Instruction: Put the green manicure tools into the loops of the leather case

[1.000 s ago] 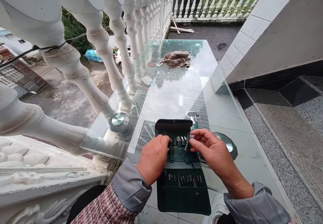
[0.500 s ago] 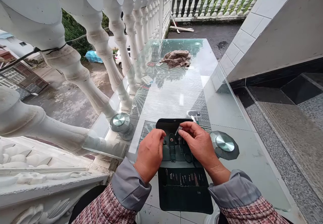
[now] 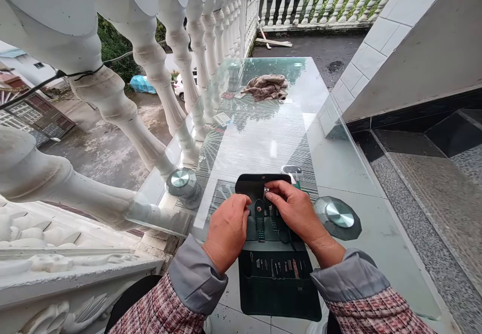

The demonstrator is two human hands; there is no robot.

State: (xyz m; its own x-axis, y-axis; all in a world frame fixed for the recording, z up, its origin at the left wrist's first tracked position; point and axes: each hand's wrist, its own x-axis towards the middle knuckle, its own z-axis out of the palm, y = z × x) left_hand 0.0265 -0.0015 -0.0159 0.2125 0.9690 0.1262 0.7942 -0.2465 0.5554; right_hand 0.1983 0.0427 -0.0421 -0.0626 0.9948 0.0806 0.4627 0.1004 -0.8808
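A black tool case [image 3: 276, 286] lies open at the near end of a glass table [image 3: 263, 138], with several small metal tools in its loops. My left hand [image 3: 226, 231] rests on the case's left side, fingers curled against the strap. My right hand [image 3: 295, 211] pinches a small metal tool [image 3: 266, 191] over the case's upper row, its tip at the loops.
A crumpled brown cloth [image 3: 265, 87] lies at the table's far end. Round metal fittings [image 3: 181, 179] [image 3: 339, 214] sit at the near corners. A small object [image 3: 291, 170] lies just beyond the case. White balusters [image 3: 150, 73] run along the left; a tiled wall [image 3: 376, 37] rises on the right.
My right hand has carried the small metal tool from the case's right side leftward and down onto the upper row. The left hand has stayed on the case.
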